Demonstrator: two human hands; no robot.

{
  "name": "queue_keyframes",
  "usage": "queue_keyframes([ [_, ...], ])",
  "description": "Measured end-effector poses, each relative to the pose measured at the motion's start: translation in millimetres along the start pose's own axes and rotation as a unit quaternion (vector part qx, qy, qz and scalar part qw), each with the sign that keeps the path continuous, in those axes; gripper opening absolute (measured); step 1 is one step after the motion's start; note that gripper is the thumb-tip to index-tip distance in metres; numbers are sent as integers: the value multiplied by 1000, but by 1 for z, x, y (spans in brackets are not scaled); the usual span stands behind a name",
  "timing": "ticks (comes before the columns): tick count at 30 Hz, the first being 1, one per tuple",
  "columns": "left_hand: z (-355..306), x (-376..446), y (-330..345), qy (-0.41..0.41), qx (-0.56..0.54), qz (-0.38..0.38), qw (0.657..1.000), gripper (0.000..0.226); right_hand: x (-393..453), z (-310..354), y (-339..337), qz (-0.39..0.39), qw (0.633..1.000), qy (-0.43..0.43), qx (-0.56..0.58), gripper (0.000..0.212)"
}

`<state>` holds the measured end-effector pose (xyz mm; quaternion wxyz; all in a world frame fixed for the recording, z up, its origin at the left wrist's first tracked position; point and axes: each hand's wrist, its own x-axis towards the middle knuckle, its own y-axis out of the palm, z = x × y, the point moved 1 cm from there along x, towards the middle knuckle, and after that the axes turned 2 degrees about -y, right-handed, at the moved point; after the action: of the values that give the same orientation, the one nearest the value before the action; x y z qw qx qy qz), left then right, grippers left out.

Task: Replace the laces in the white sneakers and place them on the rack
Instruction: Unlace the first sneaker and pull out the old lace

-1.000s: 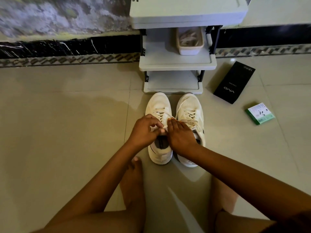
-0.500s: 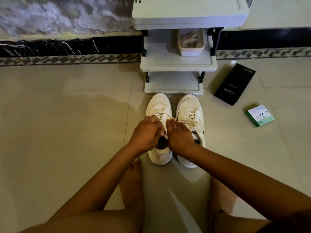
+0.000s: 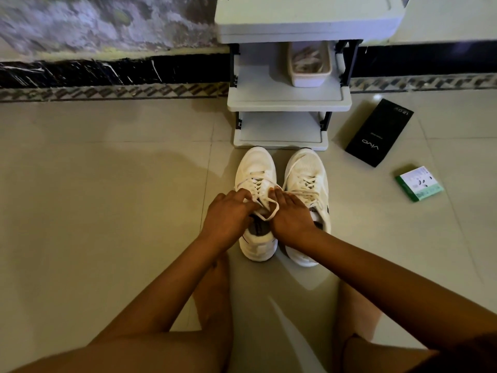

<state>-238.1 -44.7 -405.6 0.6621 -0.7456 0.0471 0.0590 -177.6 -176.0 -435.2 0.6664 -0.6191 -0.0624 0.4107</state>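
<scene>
Your two white sneakers (image 3: 282, 200) sit side by side on the tiled floor (image 3: 107, 184), toes toward the grey rack (image 3: 287, 100). Your left hand (image 3: 228, 215) and right hand (image 3: 291, 215) each pinch the left sneaker's lace (image 3: 269, 208). A black box (image 3: 379, 133) reads "vivo".

Glossy beige tiled floor (image 3: 107, 184), black marble skirting (image 3: 107, 71), mottled, perhaps weathered wall (image 3: 94, 22) above, dim light

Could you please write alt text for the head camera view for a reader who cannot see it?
A seated person's left hand and right hand work the lace of the left white sneaker, with the right sneaker beside it on the tiled floor. A grey rack stands just beyond; a black box lies to its right.
</scene>
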Motion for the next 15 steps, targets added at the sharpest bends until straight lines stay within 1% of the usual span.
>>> queue_keyframes([
  [1, -2, 2, 1, 1, 12, -16, 1000, 32, 1, 0, 1, 0, 1000, -1, 1, 66],
  [2, -4, 4, 0, 0, 0, -21, 1000, 29, 2, 0, 1, 1, 1000, -3, 1, 67],
  [3, -5, 6, -4, -13, -62, -22, 998, 25, 2, 0, 1, 1, 1000, -7, -5, 67],
  [4, -5, 8, -9, -30, -167, -15, 985, 19, 3, -1, 2, -1, 1000, -11, -16, 66],
  [5, -5, 11, -16, -40, -290, -2, 956, 12, 3, -2, 2, -4, 999, -17, -27, 64],
  [6, -5, 13, -23, -45, -389, 0, 920, 9, 3, -3, 1, -2, 999, -18, -34, 63],
  [7, -5, 14, -27, -59, -448, -14, 892, 8, 1, -3, 0, -3, 999, -17, -37, 63],
  [8, -4, 14, -28, -81, -478, -27, 874, 8, 1, -2, 0, -8, 999, -16, -33, 63],
  [9, -2, 13, -26, -102, -481, -31, 870, 10, 0, -2, 0, -14, 999, -17, -29, 62],
  [10, -1, 12, -23, -109, -448, -26, 887, 14, 0, -1, -2, -17, 999, -18, -27, 62],
  [12, 0, 7, -13, -75, -290, -7, 954, 26, -1, -1, -1, -17, 999, -27, -10, 64],
  [13, 0, 5, -7, -49, -212, -1, 976, 30, -4, -1, -2, -13, 1000, -27, 3, 65],
  [15, 4, 1, 2, -31, -116, -12, 993, 34, -8, -1, -4, -11, 1000, -28, 10, 65],
])
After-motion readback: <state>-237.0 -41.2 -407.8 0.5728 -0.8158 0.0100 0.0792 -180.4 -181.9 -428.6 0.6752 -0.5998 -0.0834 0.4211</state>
